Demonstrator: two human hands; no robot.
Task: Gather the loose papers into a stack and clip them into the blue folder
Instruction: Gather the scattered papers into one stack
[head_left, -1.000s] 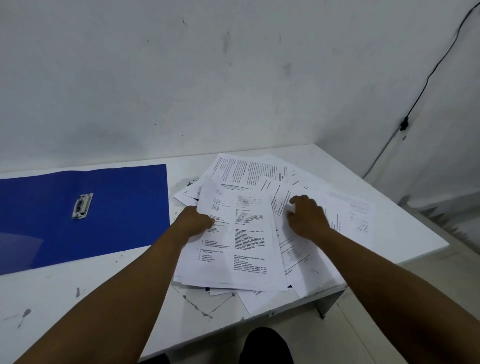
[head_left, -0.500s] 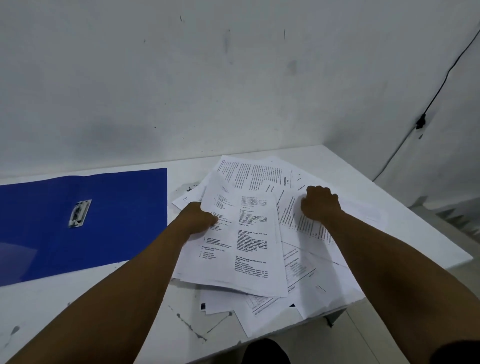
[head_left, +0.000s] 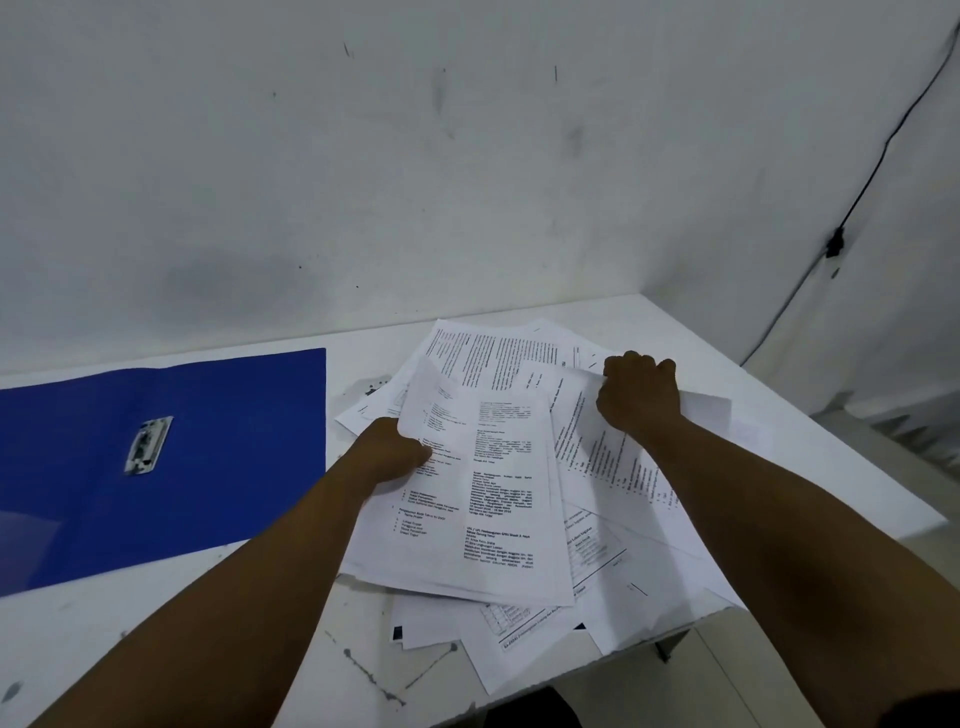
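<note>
Head view: right hand (head_left: 640, 397) has slid farther back, now clamped on far sheets; left hand (head_left: 390, 451) stays pinching the top page. Loose papers (head_left: 498, 499) are bunching inward, right of the open blue folder (head_left: 156, 462).

Matt printed papers (head_left: 498, 483), glossy blue plastic folder (head_left: 228, 447), shiny metal clip (head_left: 148, 445)

White table (head_left: 171, 649) set against a wall, surface marked with dark scuffs and stains, blue folder (head_left: 228, 467) laid open flat on it, metal clip (head_left: 148, 445) seen on the folder, loose printed papers (head_left: 498, 499) heaped just right of the folder, several sheets overhanging the table's near edge.
</note>
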